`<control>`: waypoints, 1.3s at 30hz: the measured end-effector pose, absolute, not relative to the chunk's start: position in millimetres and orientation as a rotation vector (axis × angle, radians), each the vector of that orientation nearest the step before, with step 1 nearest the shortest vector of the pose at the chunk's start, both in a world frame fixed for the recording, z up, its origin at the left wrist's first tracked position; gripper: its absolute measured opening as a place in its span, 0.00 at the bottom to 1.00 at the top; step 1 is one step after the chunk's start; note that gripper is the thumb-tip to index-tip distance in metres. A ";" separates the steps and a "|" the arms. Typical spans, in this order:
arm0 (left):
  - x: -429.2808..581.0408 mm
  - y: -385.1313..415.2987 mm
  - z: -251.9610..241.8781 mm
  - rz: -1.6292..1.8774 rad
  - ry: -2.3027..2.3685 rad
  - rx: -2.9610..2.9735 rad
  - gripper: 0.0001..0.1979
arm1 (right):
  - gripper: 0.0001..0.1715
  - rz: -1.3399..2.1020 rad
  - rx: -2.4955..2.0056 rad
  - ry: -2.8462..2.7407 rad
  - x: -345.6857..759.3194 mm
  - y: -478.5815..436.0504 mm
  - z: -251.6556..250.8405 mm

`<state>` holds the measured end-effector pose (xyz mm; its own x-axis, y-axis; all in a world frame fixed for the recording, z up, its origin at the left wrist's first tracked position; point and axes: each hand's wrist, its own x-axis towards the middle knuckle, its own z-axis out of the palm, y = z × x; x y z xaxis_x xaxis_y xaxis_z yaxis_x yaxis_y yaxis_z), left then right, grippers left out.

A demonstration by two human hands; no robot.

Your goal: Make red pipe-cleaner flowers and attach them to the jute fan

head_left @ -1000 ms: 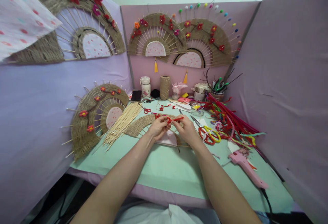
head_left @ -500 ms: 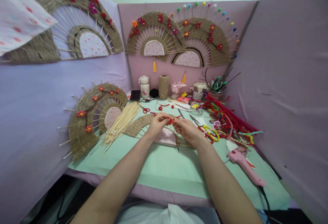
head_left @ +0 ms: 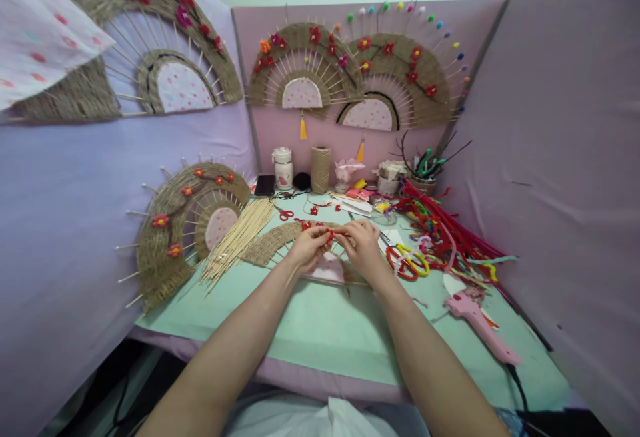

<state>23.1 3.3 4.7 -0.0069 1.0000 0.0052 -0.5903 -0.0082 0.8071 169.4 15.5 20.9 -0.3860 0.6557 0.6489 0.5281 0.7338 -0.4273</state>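
Moved: your right hand (head_left: pixel 365 248) has drawn in toward your left hand (head_left: pixel 309 248); the fingertips now meet.
Head view, fingers: both hands pinch a small red fuzzy pipe-cleaner piece (head_left: pixel 330 235).
Where it is: held just above the half-woven jute fan (head_left: pixel 270 243).
Surface: your mint-green tabletop (head_left: pixel 320 333) carries a bundle of thin bamboo sticks (head_left: pixel 235 240), a heap of coloured pipe cleaners (head_left: pixel 445 230) and a pink glue gun (head_left: pixel 480 327).
Room: lilac fabric panels (head_left: pixel 565 157) enclose you on three sides, and finished fans hang on them.
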 end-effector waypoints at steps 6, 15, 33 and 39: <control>20.9 5.6 5.3 1.473 0.877 0.983 0.12 | 0.12 0.507 -0.922 -1.997 169.4 18.3 20.5; 19.5 -1.5 11.2 1.516 1.143 1.843 0.04 | 0.16 1.688 -0.879 -1.623 175.2 29.5 8.3; 26.4 8.3 -2.7 1.608 1.175 1.107 0.18 | 0.15 1.037 -0.942 -1.591 159.7 30.7 -0.7; 34.1 5.1 -2.2 1.649 1.247 1.115 0.15 | 0.12 0.948 -1.024 -1.530 155.1 25.3 1.1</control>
